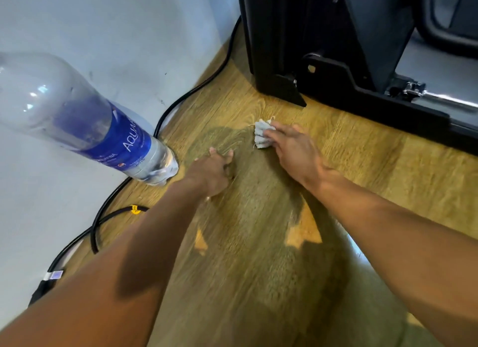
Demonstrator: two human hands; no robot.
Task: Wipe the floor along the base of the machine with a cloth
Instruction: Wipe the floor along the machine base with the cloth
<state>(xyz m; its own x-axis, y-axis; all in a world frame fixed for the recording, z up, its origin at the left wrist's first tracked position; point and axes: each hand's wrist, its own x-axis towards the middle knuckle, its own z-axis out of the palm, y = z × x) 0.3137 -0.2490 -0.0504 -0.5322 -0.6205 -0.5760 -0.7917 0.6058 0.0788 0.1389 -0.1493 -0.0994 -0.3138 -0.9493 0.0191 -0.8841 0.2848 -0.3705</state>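
Left grip (213,172): rests on the floor (362,170) and holds nothing. Fingers look bent, but blur stops me calling it clenched or released.

Right grip (292,150): fingers curled over the cloth (261,135), grasping it and pressing it flat to the floor. The cloth sits just ahead of this grip, near the machine (336,87) base but apart from it, with bare floor between.

Cloth, appearance: small, pale grey-white, bunched into folds, with a few loose threads at the edges.

Cloth, handling (judgement): light, soft and limp, not fragile. It will bunch and slide out under the palm on smooth board, and the frayed threads could snag on the bracket at the machine's foot. Best taken from above, wad under the fingers and the heel of the hand bearing down.

Floor: wood-pattern and smooth. The darker patch round the grips could be shadow or damp, cannot tell.

Left side: clear bottle (77,113) with a blue label, tilted. A black cable (196,87) runs along the wall.

Far: black machine base.
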